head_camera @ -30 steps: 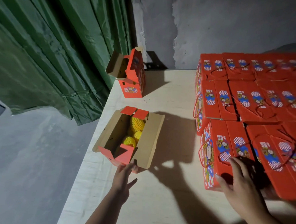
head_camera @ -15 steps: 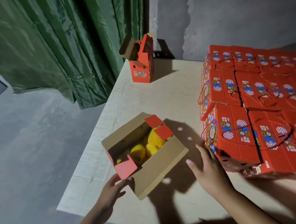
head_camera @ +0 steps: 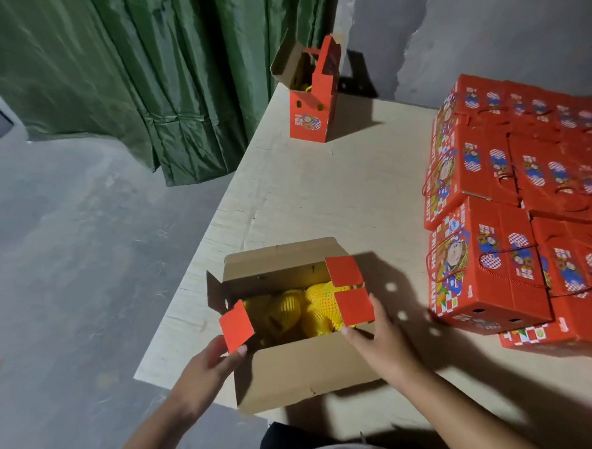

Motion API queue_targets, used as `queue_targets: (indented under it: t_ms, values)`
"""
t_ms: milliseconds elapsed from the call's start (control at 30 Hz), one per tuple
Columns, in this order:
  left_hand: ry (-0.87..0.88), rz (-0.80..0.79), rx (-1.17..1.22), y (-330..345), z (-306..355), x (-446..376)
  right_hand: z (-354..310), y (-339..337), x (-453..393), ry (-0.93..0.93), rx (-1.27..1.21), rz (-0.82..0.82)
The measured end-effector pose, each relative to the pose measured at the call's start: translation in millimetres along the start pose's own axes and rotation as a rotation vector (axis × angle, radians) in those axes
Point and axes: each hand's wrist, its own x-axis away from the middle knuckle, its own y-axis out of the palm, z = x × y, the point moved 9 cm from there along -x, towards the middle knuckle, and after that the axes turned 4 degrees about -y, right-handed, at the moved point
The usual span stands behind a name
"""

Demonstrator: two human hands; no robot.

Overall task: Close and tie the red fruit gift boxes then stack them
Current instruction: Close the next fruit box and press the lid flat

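- Two hands at the open gift box (head_camera: 305,368), table's near edge: left hand (head_camera: 206,366) pinches a red end flap (head_camera: 236,325); right hand (head_camera: 379,343), fingers straight, touches the other.
- I judge closing begins; next, fold flaps inward.

The open box (head_camera: 295,372) near the front is plain brown cardboard inside, matt, with smooth red-printed small flaps (head_camera: 237,325). The fruit (head_camera: 321,307) in it sits in yellow foam netting. The stacked boxes (head_camera: 489,272) on the right are printed red card with red cord handles (head_camera: 505,252). The worktop (head_camera: 320,195) is pale wood-grain board. The curtain (head_camera: 125,72) is green, faintly shiny cloth. Floor (head_camera: 66,253) and wall (head_camera: 483,25) look like rough grey concrete.
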Motion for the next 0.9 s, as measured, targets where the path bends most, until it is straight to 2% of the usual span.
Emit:
queue_targets:
  t_ms: [200,367,600,700,900]
  values:
    - [0.060,-0.028,-0.180,7.6,-0.4,2.0,-15.2,-0.2,-3.2,0.052,0.068,0.115]
    - [0.058,0.101,-0.303,-13.2,-8.0,-12.2,-7.3,2.6,11.9,0.078,0.053,0.184]
    - [0.156,0.135,-0.243,-25.6,19.4,-47.2,20.8,2.9,54.2,0.259,0.015,0.254]
    - [0.137,0.110,-0.231,-22.3,27.7,-54.3,23.1,-3.3,57.5,0.264,-0.043,0.270]
    - [0.041,0.092,-0.054,-17.5,12.4,-40.0,33.1,-8.8,51.3,0.288,-0.094,0.253]
